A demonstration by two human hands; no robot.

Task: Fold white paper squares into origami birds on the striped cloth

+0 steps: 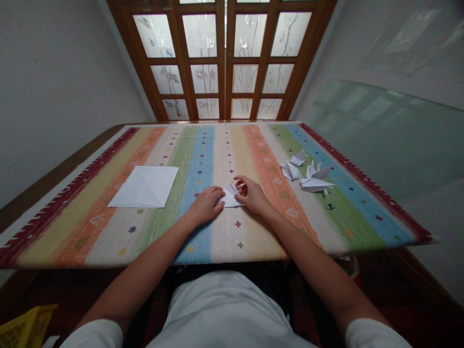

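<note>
A small folded white paper piece (229, 197) lies on the striped cloth near the table's middle. My left hand (206, 204) rests on its left edge with fingers curled and pressed down on it. My right hand (251, 194) grips its right side, fingers bent over the paper. Both hands hold the piece flat against the cloth. Part of the paper is hidden under my fingers.
A stack of flat white square sheets (145, 186) lies to the left. Finished paper cranes (316, 180) and smaller folded pieces (293, 166) sit to the right. The striped tablecloth (108, 227) covers the table. A glass pane leans at right; wooden doors stand behind.
</note>
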